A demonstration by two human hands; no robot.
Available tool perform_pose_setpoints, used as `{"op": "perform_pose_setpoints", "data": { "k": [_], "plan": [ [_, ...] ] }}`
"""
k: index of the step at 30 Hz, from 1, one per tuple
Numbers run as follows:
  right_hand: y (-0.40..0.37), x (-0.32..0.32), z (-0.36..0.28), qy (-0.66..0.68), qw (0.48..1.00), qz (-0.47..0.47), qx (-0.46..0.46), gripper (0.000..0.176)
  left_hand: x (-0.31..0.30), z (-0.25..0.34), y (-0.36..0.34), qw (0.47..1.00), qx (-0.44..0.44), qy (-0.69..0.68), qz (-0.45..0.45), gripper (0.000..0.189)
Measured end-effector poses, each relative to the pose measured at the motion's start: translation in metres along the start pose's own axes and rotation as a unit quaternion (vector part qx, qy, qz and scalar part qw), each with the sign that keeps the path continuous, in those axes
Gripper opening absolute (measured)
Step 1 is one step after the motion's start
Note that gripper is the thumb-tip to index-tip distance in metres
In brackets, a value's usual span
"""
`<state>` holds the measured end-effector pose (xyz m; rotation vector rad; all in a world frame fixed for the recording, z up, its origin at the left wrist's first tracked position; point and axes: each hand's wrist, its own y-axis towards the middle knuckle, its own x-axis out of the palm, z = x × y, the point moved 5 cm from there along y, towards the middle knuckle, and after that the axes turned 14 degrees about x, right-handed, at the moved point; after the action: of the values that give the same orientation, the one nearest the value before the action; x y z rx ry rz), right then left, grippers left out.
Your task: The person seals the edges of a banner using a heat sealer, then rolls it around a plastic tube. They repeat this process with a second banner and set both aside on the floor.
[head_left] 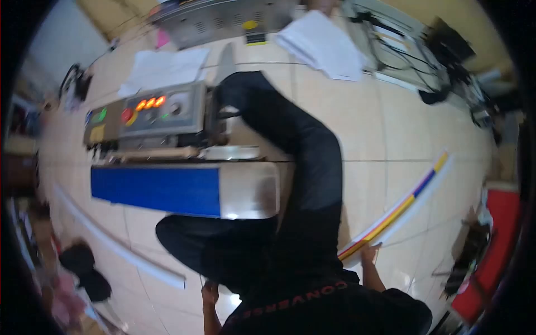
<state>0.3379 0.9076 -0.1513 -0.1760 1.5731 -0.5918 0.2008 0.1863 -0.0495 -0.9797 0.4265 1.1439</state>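
My right hand (369, 254) is low on the right, its fingers closed at the near end of a long, narrow strip (385, 222) striped yellow, blue and red with a whitish edge. My left hand (210, 293) is beside my bent leg, fingers curled; whether anything is in them is too small and blurred to tell. Close to its left ends a long white strip (123, 251) lying on the floor. In front of me stands a band sealing machine (162, 114) with lit orange digits, a red button and a knob. A blue conveyor belt (156, 190) runs along its near side.
Crumpled white sheets (167, 68) lie behind the machine, and a white stack (321, 44) farther right. A metal box (223, 22) is at the back. Cables and a frame (396, 47) occupy the back right; a red object (491, 251) stands at the right edge.
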Motion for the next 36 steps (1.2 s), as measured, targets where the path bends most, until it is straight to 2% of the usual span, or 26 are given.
{"op": "perform_pose_setpoints", "data": {
  "k": [1, 2, 4, 5, 6, 7, 9, 10, 12, 13, 14, 15, 16, 17, 18, 19, 21, 22, 23, 24, 25, 26, 28, 31, 36],
  "plan": [
    [0.033, -0.006, -0.006, 0.020, 0.998, 0.018, -0.061, 0.095, -0.006, 0.002, 0.001, 0.998, 0.006, 0.022, 0.052, 0.035],
    [0.076, -0.017, -0.018, -0.075, 0.995, 0.015, -0.061, 0.092, -0.011, -0.001, -0.002, 0.996, -0.029, 0.043, 0.071, 0.034],
    [0.130, -0.049, -0.068, 0.094, 0.990, 0.056, -0.085, 0.088, -0.033, 0.017, 0.011, 0.981, -0.132, 0.084, 0.117, 0.031],
    [0.150, -0.073, -0.100, 0.146, 0.982, 0.110, -0.048, 0.087, -0.031, -0.006, 0.011, 0.971, -0.141, 0.038, 0.189, 0.027],
    [0.189, -0.070, -0.124, 0.190, 0.974, 0.093, -0.086, 0.089, -0.051, 0.011, 0.021, 0.959, -0.100, 0.119, 0.238, 0.023],
    [0.228, -0.066, -0.148, 0.232, 0.962, 0.072, -0.122, 0.091, -0.060, -0.001, 0.028, 0.945, -0.109, 0.148, 0.269, 0.025],
    [0.172, -0.069, -0.217, 0.072, 0.986, 0.126, -0.078, 0.098, -0.098, 0.008, 0.045, 0.904, -0.113, 0.239, 0.335, 0.044],
    [0.138, -0.072, -0.256, -0.010, 0.987, 0.149, -0.056, 0.102, -0.097, -0.009, 0.045, 0.898, -0.127, 0.240, 0.345, 0.044],
    [0.100, -0.045, -0.295, -0.001, 0.983, 0.178, -0.051, 0.106, -0.089, -0.057, 0.040, 0.793, -0.309, 0.318, 0.418, 0.072],
    [0.085, -0.036, -0.310, 0.018, 0.982, 0.182, -0.054, 0.108, -0.088, -0.056, 0.040, 0.791, -0.315, 0.316, 0.418, 0.072],
    [0.069, -0.027, -0.328, 0.045, 0.980, 0.179, -0.069, 0.110, -0.089, -0.059, 0.039, 0.797, -0.381, 0.245, 0.401, 0.079],
    [0.054, -0.020, -0.344, 0.072, 0.979, 0.162, -0.099, 0.111, -0.090, -0.061, 0.039, 0.795, -0.441, 0.173, 0.380, 0.087],
    [0.039, -0.021, -0.360, 0.101, 0.972, 0.077, -0.198, 0.100, -0.103, -0.042, 0.039, 0.813, -0.444, 0.122, 0.355, 0.086],
    [0.101, 0.016, -0.373, 0.370, 0.852, -0.180, -0.324, 0.084, -0.105, -0.049, 0.033, 0.816, -0.441, 0.127, 0.352, 0.086],
    [0.102, 0.019, -0.374, 0.159, 0.862, -0.041, -0.480, 0.079, -0.096, -0.064, 0.019, 0.825, -0.412, 0.114, 0.369, 0.085],
    [0.103, 0.022, -0.369, -0.006, 0.789, 0.152, -0.595, 0.075, -0.083, -0.069, 0.002, 0.832, -0.387, 0.097, 0.386, 0.083],
    [0.048, 0.010, -0.327, -0.028, 0.796, 0.123, -0.592, 0.071, -0.042, -0.050, -0.043, 0.833, -0.300, 0.156, 0.437, 0.073],
    [0.019, 0.004, -0.305, -0.038, 0.799, 0.109, -0.590, 0.069, -0.008, -0.032, -0.074, 0.838, -0.304, 0.157, 0.425, 0.071],
    [0.008, -0.009, -0.275, -0.015, 0.830, 0.109, -0.546, 0.068, 0.026, 0.000, -0.109, 0.858, -0.353, 0.057, 0.370, 0.071],
    [0.017, -0.015, -0.238, 0.036, 0.834, 0.124, -0.536, 0.064, 0.076, 0.024, -0.152, 0.869, -0.364, 0.041, 0.332, 0.071],
    [0.069, -0.005, -0.187, 0.017, 0.837, 0.231, -0.496, 0.061, 0.129, 0.044, -0.184, 0.867, -0.335, -0.025, 0.369, 0.065],
    [0.100, -0.005, -0.127, 0.053, 0.891, 0.226, -0.390, 0.057, 0.159, 0.068, -0.206, 0.874, -0.360, -0.057, 0.320, 0.062],
    [0.034, -0.012, -0.065, 0.000, 0.945, 0.223, -0.237, 0.058, 0.199, 0.105, -0.224, 0.881, -0.403, -0.101, 0.227, 0.057],
    [-0.024, -0.013, -0.024, -0.022, 0.964, 0.208, -0.165, 0.060, 0.206, 0.100, -0.209, 0.912, -0.366, -0.127, 0.138, 0.049],
    [-0.046, -0.006, 0.068, 0.040, 0.974, 0.213, -0.065, 0.065, 0.100, -0.002, -0.107, 0.981, -0.163, -0.087, 0.059, 0.038]
  ]
}}
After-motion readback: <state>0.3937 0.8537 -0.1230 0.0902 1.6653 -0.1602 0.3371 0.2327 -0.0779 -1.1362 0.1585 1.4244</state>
